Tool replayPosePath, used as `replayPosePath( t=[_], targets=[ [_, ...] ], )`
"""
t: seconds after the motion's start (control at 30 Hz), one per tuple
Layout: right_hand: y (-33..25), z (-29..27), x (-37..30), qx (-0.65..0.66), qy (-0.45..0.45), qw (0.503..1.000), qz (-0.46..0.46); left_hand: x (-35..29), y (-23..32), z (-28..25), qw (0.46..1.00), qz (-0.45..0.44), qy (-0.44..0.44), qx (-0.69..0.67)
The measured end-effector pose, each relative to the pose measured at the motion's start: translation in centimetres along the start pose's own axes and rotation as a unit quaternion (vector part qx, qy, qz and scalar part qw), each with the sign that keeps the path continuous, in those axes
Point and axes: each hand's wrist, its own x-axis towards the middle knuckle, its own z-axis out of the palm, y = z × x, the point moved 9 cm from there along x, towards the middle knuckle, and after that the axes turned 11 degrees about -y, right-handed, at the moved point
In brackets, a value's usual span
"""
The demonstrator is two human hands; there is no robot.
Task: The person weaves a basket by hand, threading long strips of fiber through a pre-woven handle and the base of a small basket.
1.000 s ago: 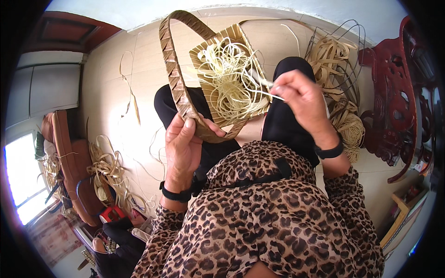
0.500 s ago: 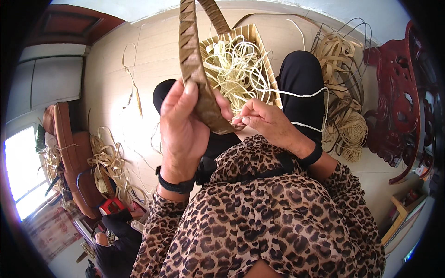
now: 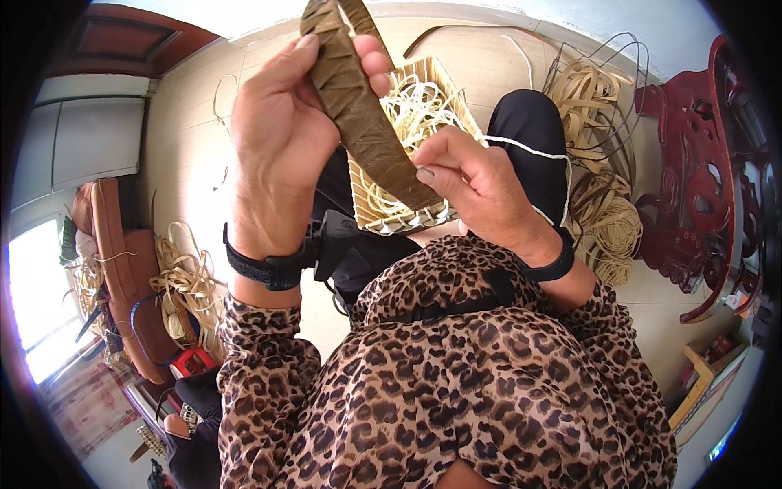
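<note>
A brown band wrapped in overlapping strips (image 3: pixel 371 122) runs slantwise in front of me, its lower end toward my lap. My left hand (image 3: pixel 285 122) is closed round its upper part, thumb on the near face and fingertips showing at its far edge. Beside the lower part, my right hand (image 3: pixel 481 179) pinches with thumb and forefinger at the band's right edge; what lies between the fingertips is too small to make out. Behind the band, between my knees, stands a woven basket (image 3: pixel 461 96) holding a tangle of pale cord (image 3: pixel 419 102). One pale strand (image 3: pixel 529 149) loops over my right knee.
To the right lie bundles of flat tan strips (image 3: pixel 590 106) and a coil of thin cord (image 3: pixel 615 232) by a carved dark red wooden chair (image 3: pixel 692 171). More loose strips (image 3: pixel 183 281) lie left, next to a brown seat (image 3: pixel 122 261). Another person's dark-clothed leg (image 3: pixel 195 416) shows lower left.
My left hand has moved up and left along with the band, which now shows a plainer face. My right hand has risen slightly and stays pinched near its lower end.
</note>
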Motion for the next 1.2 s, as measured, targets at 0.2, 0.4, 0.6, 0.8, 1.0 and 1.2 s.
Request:
replayPosePath(
  t=[0.2, 0.4, 0.6, 0.8, 1.0, 1.2],
  targets=[
    [-2.8, -0.6, 1.1, -0.021, 0.034, 0.998, -0.051, 0.9, 1.9, 4.2, 0.98, -0.04, -0.139, -0.135],
    [-2.2, -0.7, 1.6, 0.02, 0.029, 0.999, -0.012, -1.3, 1.3, 2.4, 0.999, 0.004, 0.035, 0.007],
    [0.2, -0.8, 2.4, 0.196, 0.006, 0.98, 0.029, -3.7, -1.7, -0.2, 0.984, 0.053, 0.04, 0.167],
    [2.9, -0.7, 0.9, 0.154, -0.058, 0.982, 0.098, -9.6, -5.6, -3.3, 0.927, 0.033, 0.175, 0.329],
    [2.8, -1.8, -0.2, -0.034, -0.069, 0.989, 0.126, -9.7, -7.4, -2.9, 0.864, -0.018, 0.164, 0.476],
    [2.7, -1.7, -1.0, 0.0, -0.06, 0.99, 0.127, -8.4, -7.1, -1.6, 0.81, -0.117, 0.135, 0.559]
  ],
)
